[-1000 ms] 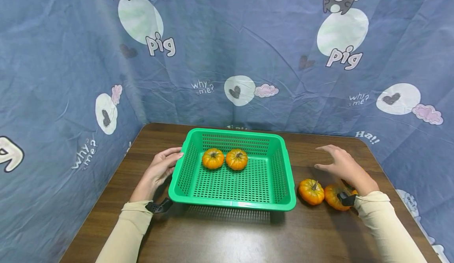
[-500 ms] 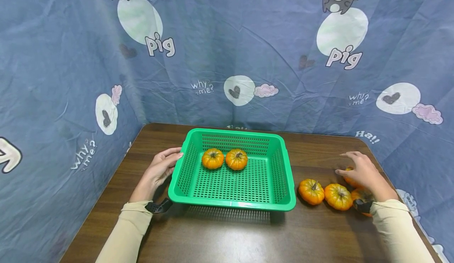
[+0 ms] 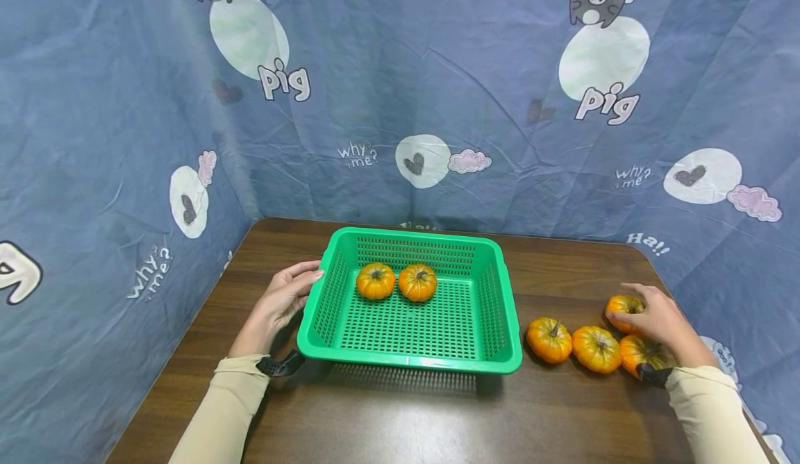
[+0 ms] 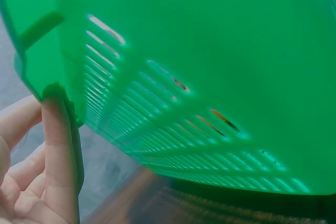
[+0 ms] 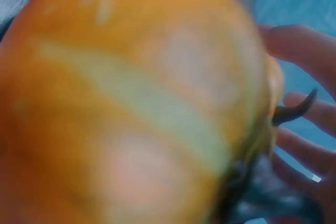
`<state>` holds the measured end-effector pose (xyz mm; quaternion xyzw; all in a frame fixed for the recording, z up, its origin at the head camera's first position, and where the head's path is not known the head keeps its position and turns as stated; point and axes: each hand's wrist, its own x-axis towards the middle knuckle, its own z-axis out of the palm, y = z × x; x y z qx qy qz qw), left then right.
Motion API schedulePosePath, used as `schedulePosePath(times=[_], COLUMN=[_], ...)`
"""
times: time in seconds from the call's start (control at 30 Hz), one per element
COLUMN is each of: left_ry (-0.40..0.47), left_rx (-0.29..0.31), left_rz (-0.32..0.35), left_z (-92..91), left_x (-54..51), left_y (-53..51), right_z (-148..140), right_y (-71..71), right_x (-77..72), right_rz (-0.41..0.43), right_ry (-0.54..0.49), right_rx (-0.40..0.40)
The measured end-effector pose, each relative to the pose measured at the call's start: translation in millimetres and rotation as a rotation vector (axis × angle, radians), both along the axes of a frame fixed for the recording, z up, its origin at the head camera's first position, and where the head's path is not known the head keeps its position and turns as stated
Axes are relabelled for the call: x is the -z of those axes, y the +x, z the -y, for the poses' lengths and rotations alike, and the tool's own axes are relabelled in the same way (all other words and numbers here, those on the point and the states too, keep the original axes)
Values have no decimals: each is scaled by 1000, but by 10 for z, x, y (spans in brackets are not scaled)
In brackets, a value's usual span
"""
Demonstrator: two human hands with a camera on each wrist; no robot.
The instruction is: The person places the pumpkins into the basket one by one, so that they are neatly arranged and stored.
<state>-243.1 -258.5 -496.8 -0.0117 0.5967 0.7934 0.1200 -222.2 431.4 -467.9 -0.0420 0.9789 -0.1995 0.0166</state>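
Pinching the basket (image 3: pixel 409 328) by its rim (image 3: pixel 409 361), seemingly to steady it around two pumpkins (image 3: pixel 375 282), the left hand (image 3: pixel 279 302) sits well apart from the right hand (image 3: pixel 662 318), which spreads loosely around one pumpkin (image 3: pixel 622 304), contact unclear, with three others (image 3: pixel 596 350) close by, probably for easy reach.

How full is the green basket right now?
Partly full: two pumpkins sit in the green basket, with much of its slotted floor showing.

Green slotted basket (image 4: pixel 226 51), left hand (image 4: pixel 44 174) gripping
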Motion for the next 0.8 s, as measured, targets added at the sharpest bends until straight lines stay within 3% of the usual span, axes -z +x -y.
schedulePosePath(times=[0.37,0.8], left_ry=[0,3], left_rx=[8,11], left_rz=[-30,-25], left_z=[10,3], left_x=[10,-4], left_y=[6,11], right_z=[-56,-55], right_y=[73,50], right_x=[58,39], right_rz=[81,48], right_ry=[-81,-29], right_rx=[73,54])
